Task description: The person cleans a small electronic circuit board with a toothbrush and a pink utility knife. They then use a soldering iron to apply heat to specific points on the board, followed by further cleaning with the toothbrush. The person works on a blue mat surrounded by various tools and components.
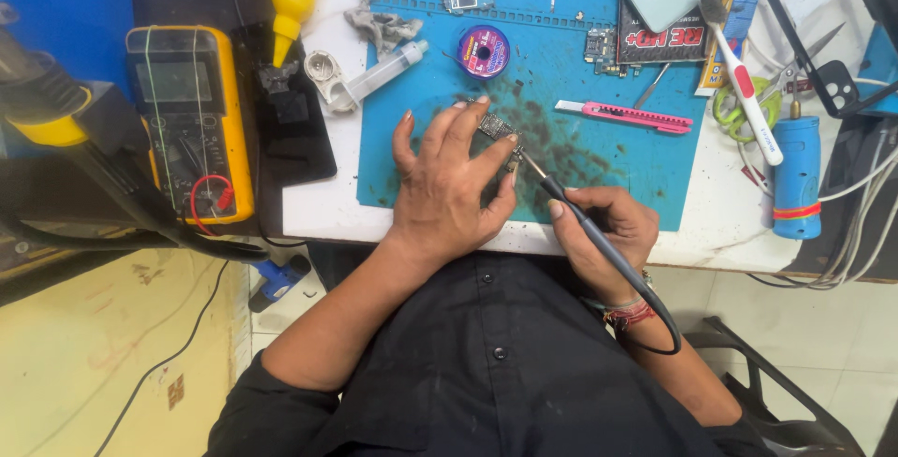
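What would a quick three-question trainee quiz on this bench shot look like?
1. True or false: the left hand presses the small circuit board onto the blue mat.
2. What does the right hand hold? A) pink knife B) soldering iron C) toothbrush
3. Fill in: the yellow meter lies to the ___ of the mat.

Key: 1 true. 2 B, the soldering iron, tip at the board; the pink knife and toothbrush lie untouched. 3 left.
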